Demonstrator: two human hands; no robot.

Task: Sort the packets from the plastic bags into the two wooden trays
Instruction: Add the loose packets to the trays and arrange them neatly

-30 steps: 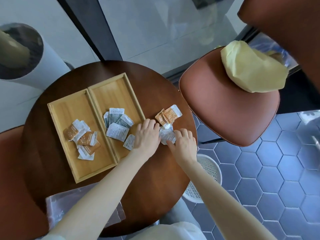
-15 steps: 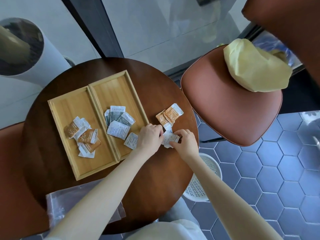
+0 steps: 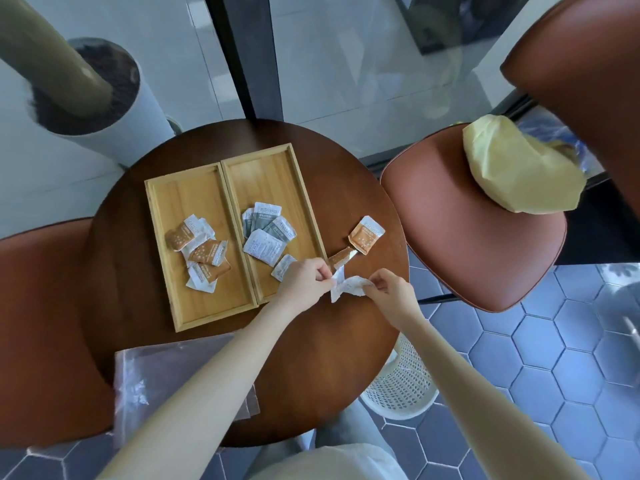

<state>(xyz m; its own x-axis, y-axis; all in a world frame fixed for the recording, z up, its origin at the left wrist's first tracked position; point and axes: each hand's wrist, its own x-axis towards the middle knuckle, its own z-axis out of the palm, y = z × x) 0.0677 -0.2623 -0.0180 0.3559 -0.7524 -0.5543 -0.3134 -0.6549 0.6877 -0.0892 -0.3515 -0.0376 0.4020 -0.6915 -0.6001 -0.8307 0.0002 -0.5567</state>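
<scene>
Two wooden trays lie side by side on a round dark table (image 3: 311, 358). The left tray (image 3: 162, 244) holds several orange packets (image 3: 207, 252). The right tray (image 3: 298, 202) holds several grey-white packets (image 3: 265, 233). My left hand (image 3: 304, 282) and my right hand (image 3: 389, 289) each pinch an end of white packets (image 3: 346, 287) lifted just above the table, right of the trays. An orange packet (image 3: 366, 239) lies flat further back on the table, and a second orange packet (image 3: 341, 257) stands on edge beside it.
An empty clear plastic bag (image 3: 149, 379) lies at the table's near left edge. A brown chair (image 3: 474, 230) with a yellow bag (image 3: 519, 174) stands to the right. A white mesh basket (image 3: 405, 379) sits on the floor under the table edge. A planter (image 3: 86, 95) stands at the back left.
Both hands closed on the white packets and lifted them off the table, drawing them toward me. The camera view shifted, so the table sits lower in frame.
</scene>
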